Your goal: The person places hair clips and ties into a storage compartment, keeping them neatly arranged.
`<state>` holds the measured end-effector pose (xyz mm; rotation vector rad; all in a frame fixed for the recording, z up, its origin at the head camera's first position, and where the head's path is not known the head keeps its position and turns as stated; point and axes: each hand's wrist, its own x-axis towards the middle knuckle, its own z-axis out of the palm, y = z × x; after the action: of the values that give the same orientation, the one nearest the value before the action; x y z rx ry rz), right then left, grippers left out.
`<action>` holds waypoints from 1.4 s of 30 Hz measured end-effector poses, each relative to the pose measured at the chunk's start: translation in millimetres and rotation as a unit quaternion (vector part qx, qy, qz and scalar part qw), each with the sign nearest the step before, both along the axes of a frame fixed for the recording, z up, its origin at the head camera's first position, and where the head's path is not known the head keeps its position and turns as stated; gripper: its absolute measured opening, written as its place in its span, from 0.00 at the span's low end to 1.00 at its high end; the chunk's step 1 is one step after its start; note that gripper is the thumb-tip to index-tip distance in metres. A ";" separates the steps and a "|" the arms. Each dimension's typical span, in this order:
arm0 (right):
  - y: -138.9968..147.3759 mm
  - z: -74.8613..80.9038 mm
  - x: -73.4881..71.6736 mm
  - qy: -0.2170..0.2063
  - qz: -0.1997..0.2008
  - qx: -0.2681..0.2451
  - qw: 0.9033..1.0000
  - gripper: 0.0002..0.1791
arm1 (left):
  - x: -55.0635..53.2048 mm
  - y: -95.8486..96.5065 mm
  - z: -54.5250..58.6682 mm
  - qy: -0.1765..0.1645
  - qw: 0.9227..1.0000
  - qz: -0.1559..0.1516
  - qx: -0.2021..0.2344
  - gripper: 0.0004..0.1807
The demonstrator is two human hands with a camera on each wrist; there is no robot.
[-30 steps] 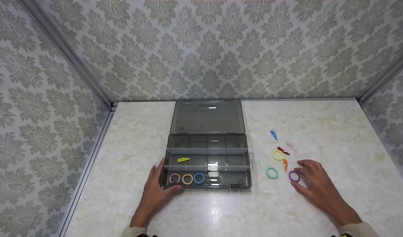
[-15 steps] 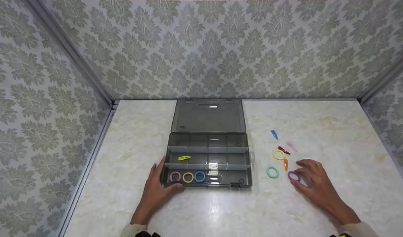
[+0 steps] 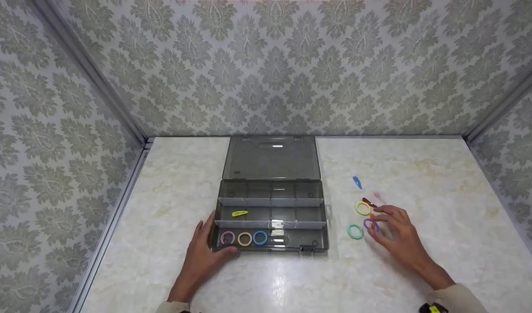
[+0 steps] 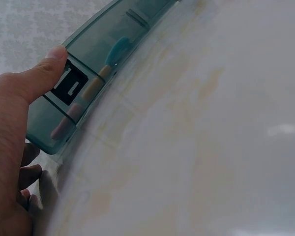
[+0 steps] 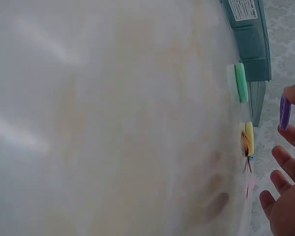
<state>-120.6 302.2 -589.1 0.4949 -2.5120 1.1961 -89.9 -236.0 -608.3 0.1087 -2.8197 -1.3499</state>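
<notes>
My left hand (image 3: 202, 254) grips the front left corner of a grey see-through organizer box (image 3: 298, 240), thumb on the front wall. In the right wrist view, a purple hair tie (image 5: 284, 112) is pinched between thumb and index finger of my right hand (image 3: 400, 234), held up off the table, the other fingers spread. In the box's front row lie a pink hair tie (image 3: 221, 238), a beige one (image 3: 239, 239) and a blue one (image 3: 254, 238). A yellow hair clip (image 3: 239, 213) lies in the middle row.
Right of the box lie a green hair tie (image 3: 349, 231), a yellow hair tie (image 3: 357, 209), a blue clip (image 3: 357, 182), a pink clip (image 3: 379, 197), a dark red clip (image 3: 368, 201) and a partly hidden orange clip (image 3: 372, 216). The lid (image 3: 272, 161) lies open at the back.
My right hand has taken hold of the purple hair tie, lifted it and moved left toward the box, overlapping the orange clip in view. My left hand stays at the box corner.
</notes>
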 end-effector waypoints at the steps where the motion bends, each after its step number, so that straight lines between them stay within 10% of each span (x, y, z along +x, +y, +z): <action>1: -3.4 0.2 -1.7 0.003 0.007 0.000 1.000 0.19 | 0.0 -0.2 -0.2 0.000 1.000 0.001 -0.001 0.69; 42: -114.7 28.7 -39.1 0.096 0.158 0.064 0.981 0.14 | -2.7 4.6 6.0 -0.031 0.999 0.018 -0.010 0.70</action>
<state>-159.7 187.5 -560.4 1.0220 -2.4133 1.0348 -92.6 -231.4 -602.3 0.2037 -2.8663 -1.3351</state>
